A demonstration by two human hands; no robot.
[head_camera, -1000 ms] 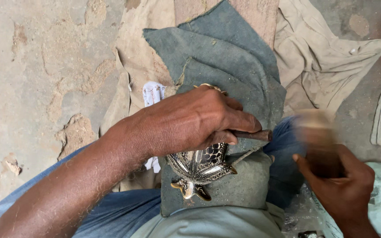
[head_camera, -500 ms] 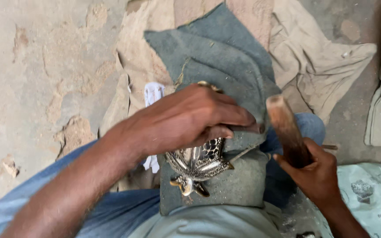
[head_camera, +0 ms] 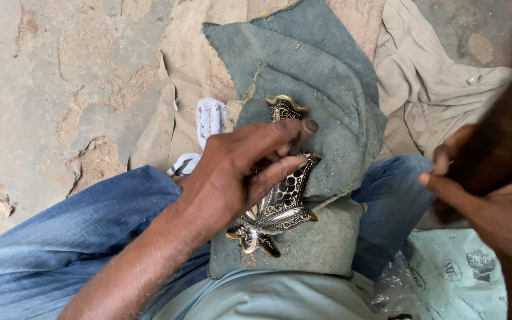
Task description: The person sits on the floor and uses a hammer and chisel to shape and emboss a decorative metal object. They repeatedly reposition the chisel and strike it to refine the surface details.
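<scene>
Head view: ornate metal fish [head_camera: 280,198], black and brass pattern, lies on the folded grey cloth pad [head_camera: 327,118] over the lap, near the pad's middle. Long axis runs diagonal: tail fin toward the pad's near edge, nose toward its far edge, slightly right. Left hand [head_camera: 238,172] pins it, fingers stretched out flat over the body, pinching a small punch-like tool [head_camera: 304,131] at the tips. Since half a second ago the right hand [head_camera: 493,195] has swung off to the right edge of frame, closed around a dark wooden handle [head_camera: 493,154] (blurred). Reads as a pause between strikes. Tan cloth [head_camera: 440,77] under the pad, bare concrete floor [head_camera: 48,77] to the left.
</scene>
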